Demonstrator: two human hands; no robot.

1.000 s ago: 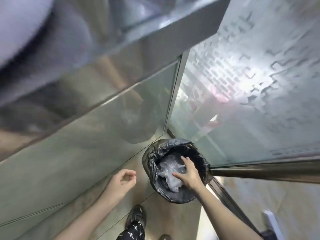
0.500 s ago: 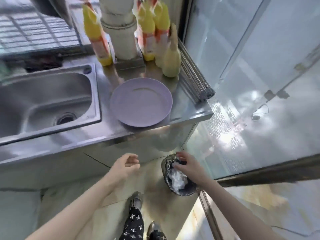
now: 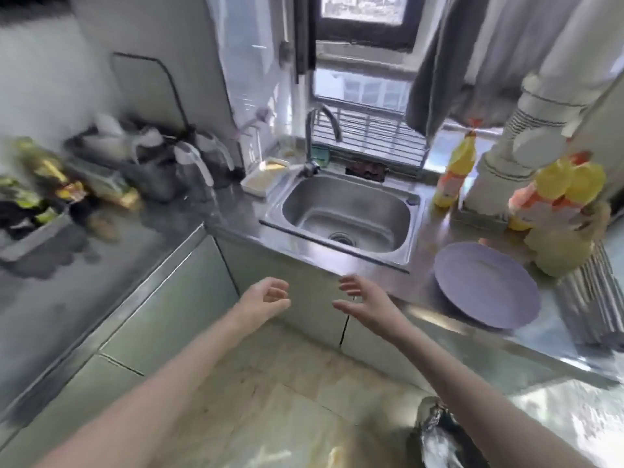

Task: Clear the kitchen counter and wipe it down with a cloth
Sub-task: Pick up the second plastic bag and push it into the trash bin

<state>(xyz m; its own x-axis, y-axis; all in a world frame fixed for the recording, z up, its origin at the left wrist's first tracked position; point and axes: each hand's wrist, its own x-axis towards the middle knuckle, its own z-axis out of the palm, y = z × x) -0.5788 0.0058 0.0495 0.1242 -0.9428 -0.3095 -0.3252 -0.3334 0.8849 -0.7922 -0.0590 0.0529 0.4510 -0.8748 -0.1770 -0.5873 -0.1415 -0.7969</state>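
The steel counter (image 3: 422,300) runs round a corner, with a sink (image 3: 347,214) set in its middle. A purple plate (image 3: 486,285) lies on the counter right of the sink. Yellow bottles (image 3: 560,197) stand behind the plate, one more yellow bottle (image 3: 454,170) by the window. Both hands hover empty in front of the cabinet doors below the sink. My left hand (image 3: 265,297) has loosely curled fingers. My right hand (image 3: 366,298) has relaxed, spread fingers. No cloth is in sight.
The left counter (image 3: 67,282) carries blurred jars, packets and a grey tray (image 3: 30,238). A white dish (image 3: 265,175) sits left of the tap (image 3: 312,136). A rolled drying rack (image 3: 594,298) lies at the far right. The bin with a black bag (image 3: 439,434) stands on the floor, bottom right.
My right hand has come out of the bin and risen to the counter front, empty. The view has swung up from the bin to the sink and counter.
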